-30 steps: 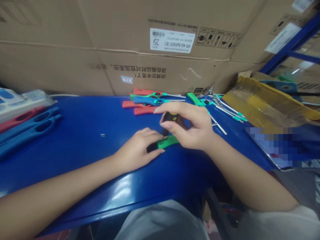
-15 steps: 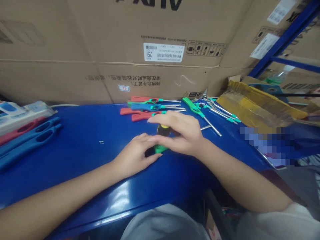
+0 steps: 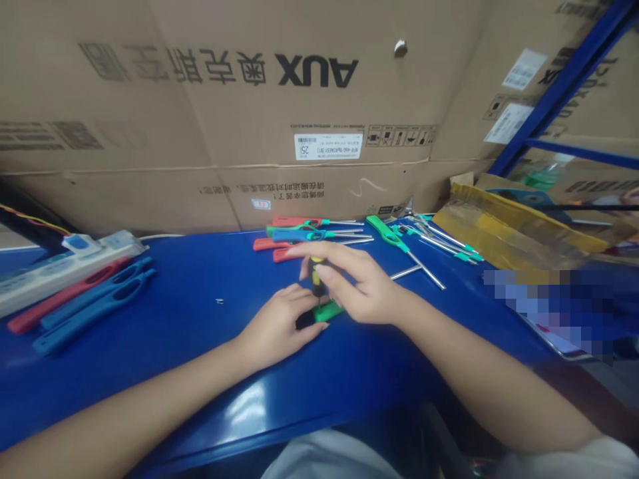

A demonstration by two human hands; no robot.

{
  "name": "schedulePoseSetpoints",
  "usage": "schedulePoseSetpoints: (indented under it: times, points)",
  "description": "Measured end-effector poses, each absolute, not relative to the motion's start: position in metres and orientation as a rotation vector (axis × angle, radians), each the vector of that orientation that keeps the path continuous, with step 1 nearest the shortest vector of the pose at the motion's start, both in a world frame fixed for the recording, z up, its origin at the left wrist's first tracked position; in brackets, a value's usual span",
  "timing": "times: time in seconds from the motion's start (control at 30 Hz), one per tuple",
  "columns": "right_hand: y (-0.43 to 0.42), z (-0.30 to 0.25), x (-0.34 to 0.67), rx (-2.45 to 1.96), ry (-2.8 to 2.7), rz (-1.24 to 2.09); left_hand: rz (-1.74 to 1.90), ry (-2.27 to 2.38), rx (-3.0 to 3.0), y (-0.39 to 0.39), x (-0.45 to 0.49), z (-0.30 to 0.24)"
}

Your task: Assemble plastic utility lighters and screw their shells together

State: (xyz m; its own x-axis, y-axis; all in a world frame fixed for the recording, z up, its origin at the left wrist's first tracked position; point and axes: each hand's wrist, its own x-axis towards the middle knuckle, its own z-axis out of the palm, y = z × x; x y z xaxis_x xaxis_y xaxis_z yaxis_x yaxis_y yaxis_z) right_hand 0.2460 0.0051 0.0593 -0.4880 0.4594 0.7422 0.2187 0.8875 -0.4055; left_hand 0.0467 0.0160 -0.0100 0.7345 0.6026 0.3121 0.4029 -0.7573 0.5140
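Observation:
A short black-and-yellow screwdriver point(image 3: 318, 278) stands upright in my right hand point(image 3: 362, 283), held between thumb and fingers. Its tip meets the end of a green lighter handle point(image 3: 329, 310) lying on the blue table. Fingers of my left hand point(image 3: 277, 322) are closed around that handle's left end, steadying it; part of it is hidden under both hands. Two tiny screws point(image 3: 219, 301) lie to the left. Beyond my hands are several long-necked lighters with red and blue handles point(image 3: 294, 235), plus a green one point(image 3: 383, 231) with its metal tube pointing toward me.
Loose metal lighter tubes point(image 3: 444, 241) lie at the back right beside a taped cardboard piece point(image 3: 504, 226). On the left are a white power strip point(image 3: 64, 266), a red handle shell point(image 3: 70, 296) and blue handle shells point(image 3: 94, 313). A large cardboard box point(image 3: 200, 146) walls off the back.
My right hand's fingers have shifted from resting over the screwdriver's top to pinching its handle, which now shows more. My left hand keeps its hold. The camera view has tilted up.

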Motion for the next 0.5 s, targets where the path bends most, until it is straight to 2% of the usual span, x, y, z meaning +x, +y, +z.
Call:
schedulePoseSetpoints:
  times: [0.2,0.37,0.5]
  points:
    - [0.0033,0.0576,0.2477,-0.559,-2.093,-0.018,0.691,0.793,2.509,0.0141,0.0463,-0.0125]
    - [-0.0048,0.0565,0.2496,-0.680,-2.190,0.202,0.683,0.856,2.544,0.0072,0.0502,-0.0082]
    - [-0.0026,0.0526,0.2459,-0.777,-2.092,-0.208,0.617,0.920,2.611,0.0077,0.0479,-0.0059]
